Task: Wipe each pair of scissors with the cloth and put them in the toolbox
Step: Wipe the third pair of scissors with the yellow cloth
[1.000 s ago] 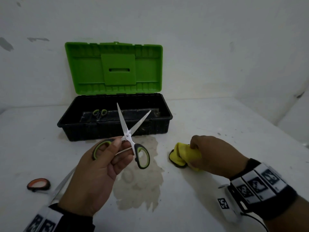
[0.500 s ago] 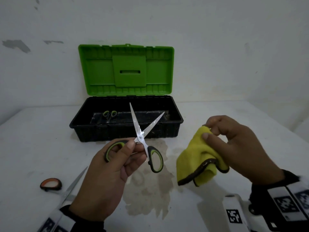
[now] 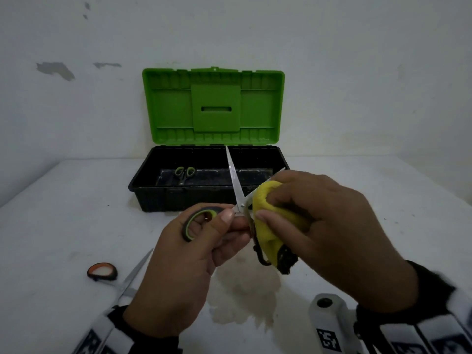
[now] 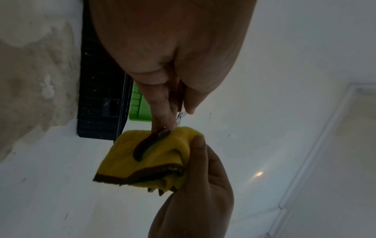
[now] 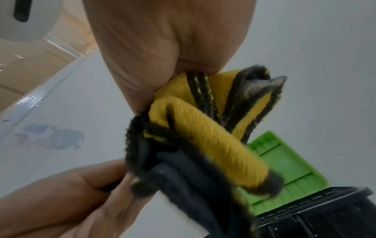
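My left hand (image 3: 204, 241) grips a pair of green-and-black handled scissors (image 3: 233, 180) by one handle loop, blades spread apart and pointing up. My right hand (image 3: 306, 221) holds the folded yellow cloth (image 3: 270, 226) with a dark hem, wrapped over the right blade and the other handle. In the left wrist view the cloth (image 4: 154, 161) sits just under my left fingers (image 4: 162, 109). The right wrist view is filled by the cloth (image 5: 203, 136). Behind stands the black toolbox (image 3: 163, 198) with its green lid (image 3: 214, 106) up; a small green-handled pair (image 3: 185, 172) lies inside.
Another pair of scissors with an orange handle (image 3: 102, 272) and long blade (image 3: 132, 274) lies on the white table (image 3: 63, 213) at the front left. A pale stain (image 3: 242, 297) marks the tabletop below my hands. A white wall rises behind the toolbox.
My right hand lifted the cloth off the table, carried it left and closed it over the right blade of the scissors. My left hand kept the scissors raised.
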